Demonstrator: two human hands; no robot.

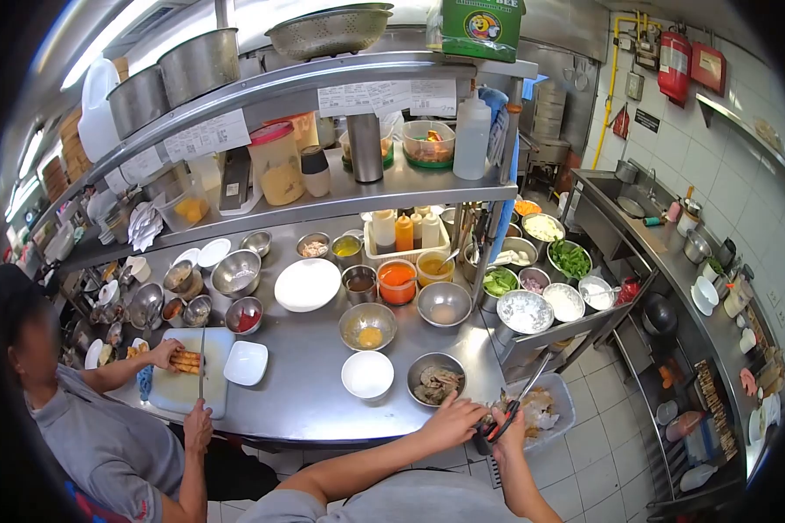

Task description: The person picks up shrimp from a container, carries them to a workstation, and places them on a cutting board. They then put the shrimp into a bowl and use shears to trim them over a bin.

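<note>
My right hand (509, 429) is closed around a pair of scissors (501, 424) with black and red handles. Their blades point up and away, over the near side of a clear plastic bin (569, 403) with orange-brown shells in it. Beside them, the fingers of my left hand (452, 424) pinch a small greyish piece that looks like a shrimp, mostly hidden by the fingers. Just beyond my left hand stands a metal bowl (413, 394) of grey raw shrimp (438, 383). A white bowl (367, 375) sits to its left.
At left, a co-worker (113, 436) holds a knife (202, 370) by rolls on a white cutting board (170, 397). Metal bowls, sauces and a white plate (308, 285) cover the steel counter (305, 405). A loaded shelf (323, 203) hangs above. Ingredient tubs stand right; tiled floor (615, 436) lies below.
</note>
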